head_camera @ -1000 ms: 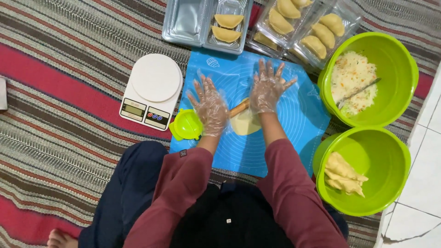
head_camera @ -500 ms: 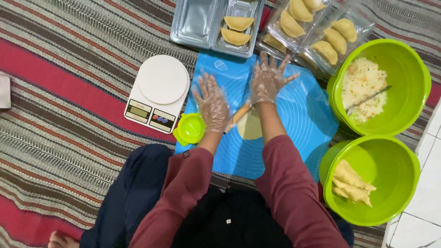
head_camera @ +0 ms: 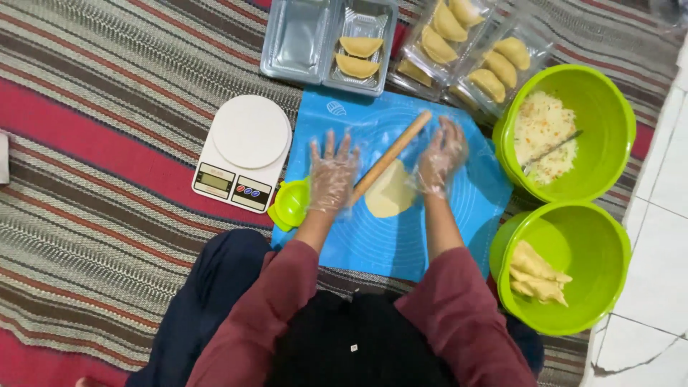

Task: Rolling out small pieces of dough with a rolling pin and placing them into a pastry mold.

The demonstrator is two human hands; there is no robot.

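Observation:
A wooden rolling pin point(head_camera: 390, 155) lies slanted across a flat disc of pale dough point(head_camera: 390, 192) on a blue silicone mat point(head_camera: 444, 229). My left hand point(head_camera: 332, 174), in a clear plastic glove, rests flat with fingers spread on the pin's lower end. My right hand point(head_camera: 441, 158), also gloved, hovers with curled fingers beside the pin's upper half, over the dough's right edge. A small green dumpling press point(head_camera: 290, 204) sits at the mat's left edge, by my left wrist.
A white kitchen scale point(head_camera: 244, 152) stands left of the mat. Clear plastic trays point(head_camera: 297, 39) with folded pastries lie at the top. One green bowl point(head_camera: 609, 107) holds filling and a spoon; another green bowl point(head_camera: 573, 236) holds dough pieces. Striped rug all around, white tiles right.
Both hands were flat on the pin, rolling it over the dough. The pin now lies uncovered and slanted, and my right hand has lifted off to its right side.

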